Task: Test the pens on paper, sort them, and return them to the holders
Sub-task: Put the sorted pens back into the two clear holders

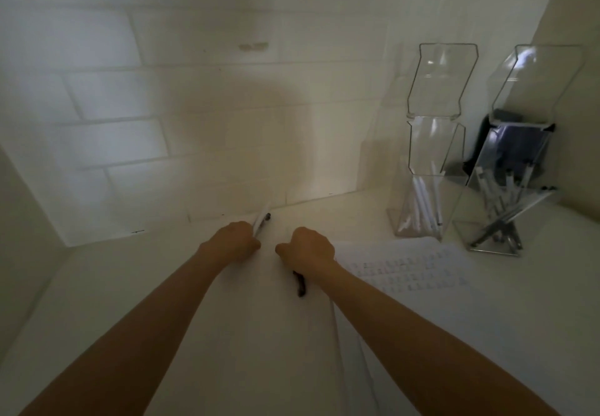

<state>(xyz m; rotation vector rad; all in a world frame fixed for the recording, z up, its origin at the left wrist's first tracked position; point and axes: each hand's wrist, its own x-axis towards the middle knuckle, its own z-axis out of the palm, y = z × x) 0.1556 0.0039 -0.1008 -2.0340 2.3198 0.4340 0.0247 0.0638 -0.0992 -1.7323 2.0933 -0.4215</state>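
The left hand (pixel 238 240) is curled into a fist. Its fingers are wrapped tight round some white pens (pixel 260 221). The pens poke up out of the fist toward the wall, and one has a dark end. I cannot tell how many there are.

The right hand (pixel 308 250) is curled too, knuckles up, with the thumb pointing at the left hand. It holds a dark pen (pixel 300 284), and the end sticks out below the wrist. The fingertips are hidden under the hand. The two hands are near each other but do not touch.

Both hands are low over a white desk (pixel 194 334). Behind it is a white wall (pixel 130 123) made of big blocks, with the person's shadow on it. The room is dim.

A sheet of paper (pixel 406 269) lies on the desk just right of the right hand. It has rows of small marks, too blurry to read.

Past the paper stand two tall clear holders. The near holder (pixel 435 142) has standing pens (pixel 422 201) that are white. The far holder (pixel 519 162) has grey pens (pixel 506 217) that lean and cross. A dark thing (pixel 485 142) sits behind it.
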